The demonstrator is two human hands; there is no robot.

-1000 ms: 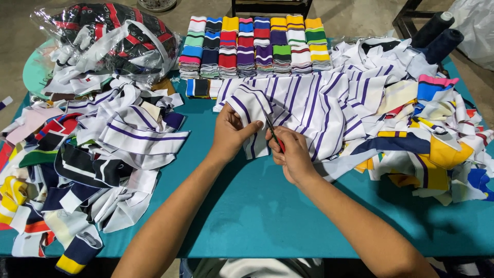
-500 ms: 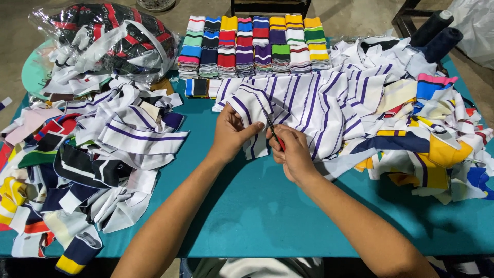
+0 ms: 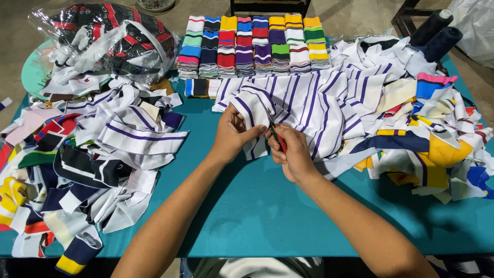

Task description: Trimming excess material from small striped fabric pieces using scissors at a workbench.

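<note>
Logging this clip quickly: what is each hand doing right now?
Left hand: closed, pinching the white and purple striped cloth.
Right hand: closed around small red-handled scissors at the cloth's edge.

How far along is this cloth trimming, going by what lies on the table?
Looks partway. Done, it seems: neat stacks of striped bands along the far edge. In hand: the left hand pinches a white, purple-striped piece while the right hand works a small red-handled cutter at its edge. Left: loose heaps of striped pieces at the left and at the right, probably unsorted.
</note>
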